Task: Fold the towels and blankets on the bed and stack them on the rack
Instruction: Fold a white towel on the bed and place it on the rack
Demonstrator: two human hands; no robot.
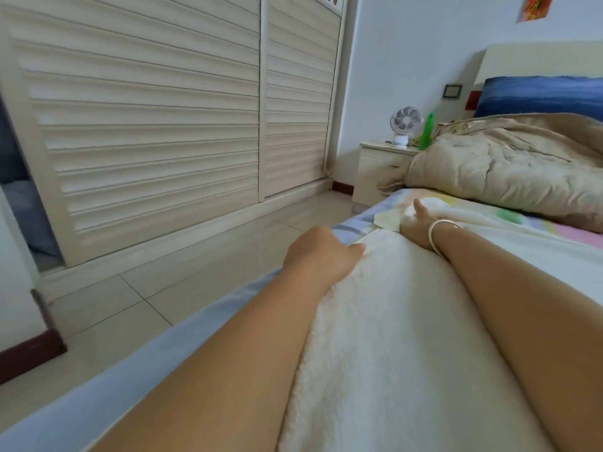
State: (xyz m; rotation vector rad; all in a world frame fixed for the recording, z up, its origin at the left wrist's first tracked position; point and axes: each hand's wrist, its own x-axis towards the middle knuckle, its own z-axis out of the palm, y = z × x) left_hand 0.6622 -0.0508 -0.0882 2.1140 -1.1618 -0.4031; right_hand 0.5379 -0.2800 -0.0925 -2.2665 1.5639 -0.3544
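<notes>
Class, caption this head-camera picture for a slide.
Left hand grips a white blanket on the bed; right hand at its far end.

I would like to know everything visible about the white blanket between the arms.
The blanket is cream-white and fluffy, like fleece. It lies lengthwise on the bed, bulging, between both forearms. The left hand grips its left edge with curled fingers. The right hand lies at its far end, fingers hidden. Its near end leaves the frame.
</notes>
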